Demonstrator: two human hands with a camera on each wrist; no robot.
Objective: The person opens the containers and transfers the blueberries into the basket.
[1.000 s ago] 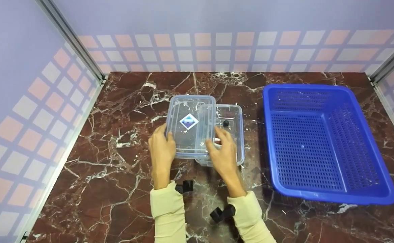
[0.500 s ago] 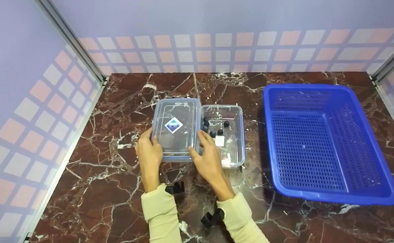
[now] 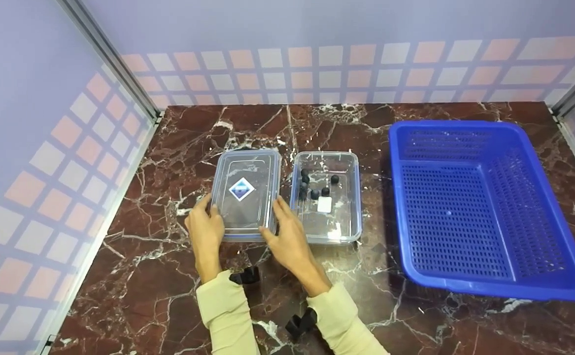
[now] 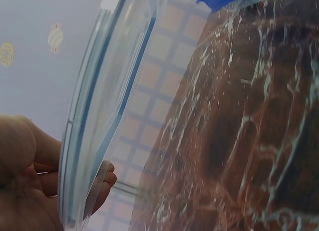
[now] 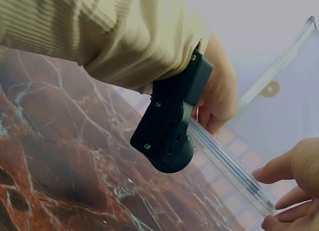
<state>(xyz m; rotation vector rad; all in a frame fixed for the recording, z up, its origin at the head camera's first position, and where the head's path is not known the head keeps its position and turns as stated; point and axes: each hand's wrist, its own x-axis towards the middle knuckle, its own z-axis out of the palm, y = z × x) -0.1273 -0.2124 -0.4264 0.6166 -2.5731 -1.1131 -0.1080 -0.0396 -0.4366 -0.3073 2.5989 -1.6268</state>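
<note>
Using the blue basket [image 3: 450,231] as reference; sides are the person's own.

Clear lidded box [image 3: 248,207]: well left of the blue basket, past the other box, near end swung slightly toward the person's left in the head view. Blue edging round its top, blue-and-white diamond label [image 3: 241,189] on the upper face. Can't tell if its underside touches the table [image 3: 139,296].

Left hand [image 3: 205,227]: on the box's long side farthest from the blue basket, near the front corner. Grip clamped on that edge.

Right hand [image 3: 287,239]: on the box's opposite long side, the one facing the blue basket. Grip clamped too; right wrist view gives the thumb on the upper rim, fingers lower down.

Open-topped box [image 3: 312,221]: clear, between lidded box and blue basket, just beside the lidded box with a narrow gap. Several black balls [image 3: 335,179] in it, most bunched on the side away from the blue basket, plus a white square [image 3: 324,204] showing near the middle; can't tell if that's inside or a sticker.

Pale yellow sleeves [image 3: 225,305] and black wrist mounts [image 3: 245,275] on both arms, left of the blue basket.

Lilac wall [image 3: 317,19] with pink and white tile pattern, behind the blue basket.
</note>
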